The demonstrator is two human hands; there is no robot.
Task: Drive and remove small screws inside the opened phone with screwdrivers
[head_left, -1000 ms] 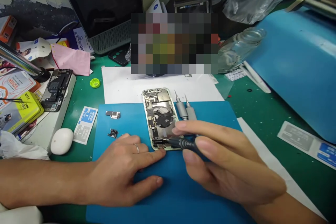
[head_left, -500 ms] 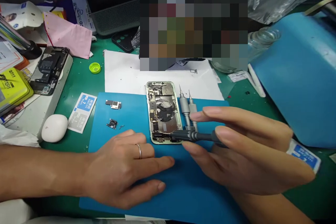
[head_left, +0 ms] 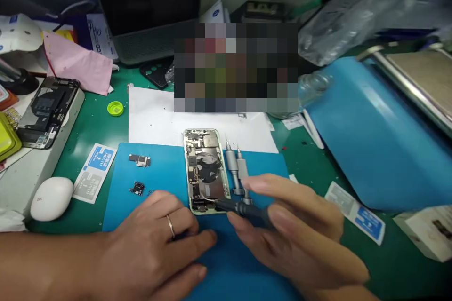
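An opened phone [head_left: 205, 169] with its insides showing lies on a blue mat [head_left: 165, 176]. My right hand [head_left: 296, 230] is closed on a dark screwdriver [head_left: 243, 209], whose tip touches the phone's lower end. My left hand [head_left: 158, 244], with a ring on one finger, rests flat on the mat just left of the phone's bottom edge, fingers spread. Two grey screwdrivers [head_left: 236, 169] lie beside the phone's right side. Two small removed parts [head_left: 140, 160] lie on the mat to the left.
A white sheet [head_left: 155, 117] lies behind the mat on a green table. At the left are another opened phone [head_left: 45, 110], a white oval case [head_left: 51, 197], a green cap [head_left: 115, 108] and a pink cloth [head_left: 76, 61]. A large blue machine [head_left: 374, 136] fills the right side.
The view has shifted, so everything sits a little further left and lower. My right hand has drawn closer to the phone with the screwdriver still at its lower end. My left hand stays flat.
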